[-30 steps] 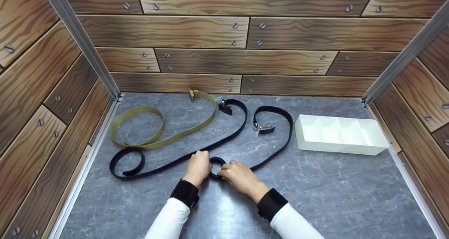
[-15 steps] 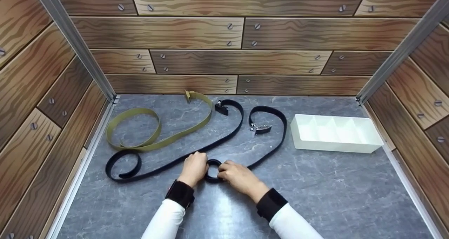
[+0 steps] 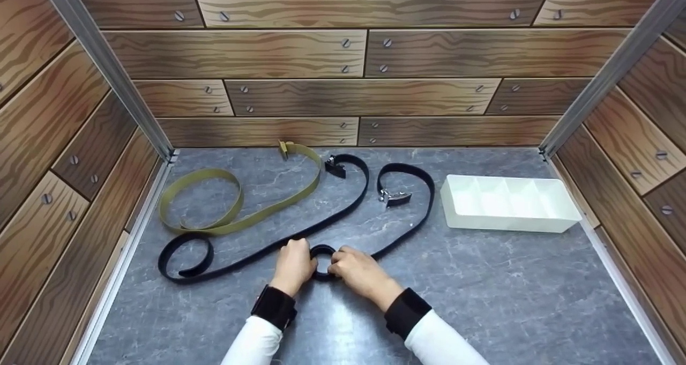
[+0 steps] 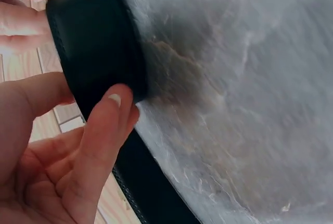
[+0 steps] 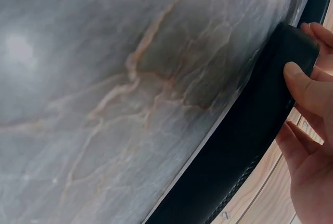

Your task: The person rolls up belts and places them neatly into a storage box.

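No readable text, label, brand, number or sign showed anywhere, neither on the black belt, the olive belt, the white divided tray nor the counter.

From my head view the light is even and fairly bright, falling from above, with only soft, short shadows under my wrists and a pale sheen on the grey surface; the side walls bow outward toward the frame edges. Both wrist views are soft and out of focus up close: my fingers are blurred, and a bright glare patch washes out the surface at the left of the right wrist view.
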Motion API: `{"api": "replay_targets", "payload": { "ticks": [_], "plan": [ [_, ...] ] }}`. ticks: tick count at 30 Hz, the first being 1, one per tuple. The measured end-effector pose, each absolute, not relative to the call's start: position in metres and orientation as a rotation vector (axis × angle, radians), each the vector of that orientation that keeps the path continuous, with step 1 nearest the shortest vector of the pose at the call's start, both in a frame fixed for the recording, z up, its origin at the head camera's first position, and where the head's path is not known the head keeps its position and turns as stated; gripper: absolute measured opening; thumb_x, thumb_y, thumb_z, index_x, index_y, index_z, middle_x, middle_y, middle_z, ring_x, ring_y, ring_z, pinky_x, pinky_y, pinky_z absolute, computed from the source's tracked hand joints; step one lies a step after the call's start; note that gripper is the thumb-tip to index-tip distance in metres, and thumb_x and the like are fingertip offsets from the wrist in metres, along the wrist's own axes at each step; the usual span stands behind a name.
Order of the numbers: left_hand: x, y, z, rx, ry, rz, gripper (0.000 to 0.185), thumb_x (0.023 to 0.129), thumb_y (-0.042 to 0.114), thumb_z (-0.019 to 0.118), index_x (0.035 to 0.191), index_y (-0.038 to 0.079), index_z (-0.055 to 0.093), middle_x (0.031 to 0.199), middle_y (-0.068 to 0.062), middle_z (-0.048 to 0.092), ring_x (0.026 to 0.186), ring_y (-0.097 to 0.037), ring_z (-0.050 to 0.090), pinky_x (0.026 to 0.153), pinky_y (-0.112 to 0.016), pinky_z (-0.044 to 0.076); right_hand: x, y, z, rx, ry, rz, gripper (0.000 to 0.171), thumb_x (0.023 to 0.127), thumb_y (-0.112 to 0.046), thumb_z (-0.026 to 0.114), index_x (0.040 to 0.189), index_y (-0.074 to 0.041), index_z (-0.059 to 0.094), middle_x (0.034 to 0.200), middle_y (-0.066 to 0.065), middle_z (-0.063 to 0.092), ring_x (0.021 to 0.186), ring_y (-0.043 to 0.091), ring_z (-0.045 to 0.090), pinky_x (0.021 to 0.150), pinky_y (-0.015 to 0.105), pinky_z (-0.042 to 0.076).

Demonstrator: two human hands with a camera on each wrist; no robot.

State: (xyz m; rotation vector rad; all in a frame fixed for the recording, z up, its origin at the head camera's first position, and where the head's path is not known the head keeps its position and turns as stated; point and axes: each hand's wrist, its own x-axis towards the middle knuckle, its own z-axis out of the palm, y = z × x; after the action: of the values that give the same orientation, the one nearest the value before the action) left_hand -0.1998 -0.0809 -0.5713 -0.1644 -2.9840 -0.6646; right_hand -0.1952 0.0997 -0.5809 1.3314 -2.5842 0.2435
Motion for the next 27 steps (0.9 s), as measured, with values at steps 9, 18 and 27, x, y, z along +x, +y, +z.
{"api": "replay_targets", "payload": {
  "ticks": [9,18,27],
  "plan": [
    [-0.2035,-0.0803,-0.5708,-0.188,-3.022,-0.585,0.008,0.077,0.0,0.069,0.071,0.003,0.065,0.076,-0.018,0.067,0.069,-0.04,0.066,0.059,-0.049,0.052,-0.1941,0.0991,-0.5829,1.442,-2.535,0.174,0.019,0.084,-0.009,0.071,0.1,-0.017,0.076,0.1,-0.003,0.066,0.086,0.017,0.055,0.074,0.027,0.047],
    [-0.2052,-0.0859,-0.5711,-0.301,-3.006,-0.511,0.015,0.079,-0.001,0.066,0.066,0.006,0.063,0.075,-0.016,0.067,0.067,-0.04,0.065,0.057,-0.05,0.051,-0.1967,0.1036,-0.5841,1.431,-2.57,0.215,0.019,0.089,-0.006,0.061,0.101,-0.016,0.073,0.113,0.0,0.062,0.103,0.018,0.057,0.085,0.029,0.05],
    [-0.2037,-0.0876,-0.5763,-0.352,-2.976,-0.553,0.013,0.086,0.008,0.068,0.073,0.006,0.066,0.079,-0.016,0.068,0.07,-0.039,0.066,0.058,-0.05,0.051,-0.1973,0.0998,-0.5859,1.392,-2.558,0.22,0.014,0.09,-0.014,0.062,0.093,-0.019,0.075,0.092,-0.001,0.058,0.082,0.017,0.052,0.065,0.028,0.047]
  ]
}}
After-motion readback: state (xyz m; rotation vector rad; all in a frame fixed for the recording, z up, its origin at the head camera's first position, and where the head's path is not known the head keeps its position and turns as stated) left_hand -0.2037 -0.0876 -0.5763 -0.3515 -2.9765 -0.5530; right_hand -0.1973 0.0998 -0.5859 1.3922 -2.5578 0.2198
